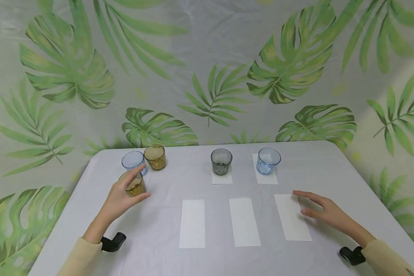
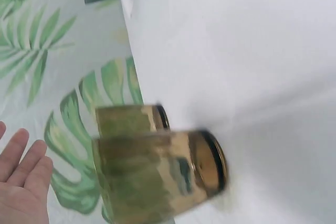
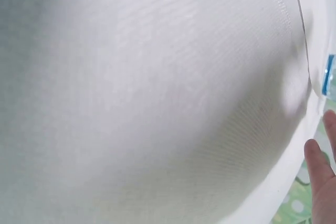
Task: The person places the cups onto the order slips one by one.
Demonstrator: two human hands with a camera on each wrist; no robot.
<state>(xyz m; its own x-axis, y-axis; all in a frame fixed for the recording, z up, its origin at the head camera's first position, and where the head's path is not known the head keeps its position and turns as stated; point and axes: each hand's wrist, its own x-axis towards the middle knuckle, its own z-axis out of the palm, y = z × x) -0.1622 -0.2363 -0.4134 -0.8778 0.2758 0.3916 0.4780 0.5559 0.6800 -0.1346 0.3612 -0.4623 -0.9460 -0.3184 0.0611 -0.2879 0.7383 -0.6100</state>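
At the left of the table, my left hand (image 1: 119,197) is spread about the near amber glass (image 1: 137,186), thumb and fingers apart. In the left wrist view its straight fingers (image 2: 37,174) stand away from that amber glass (image 2: 157,174). Behind it are a blue glass (image 1: 132,160) and a second amber glass (image 1: 155,158), side by side. My right hand (image 1: 326,212) hovers at the right edge of a white paper strip (image 1: 291,218), fingers extended and holding nothing.
A grey glass (image 1: 221,162) and another blue glass (image 1: 268,161) stand upright on white papers at the back. Two more paper strips, one left (image 1: 192,224) and one central (image 1: 245,222), lie in front. A leaf-patterned cloth (image 1: 210,96) hangs behind the table.
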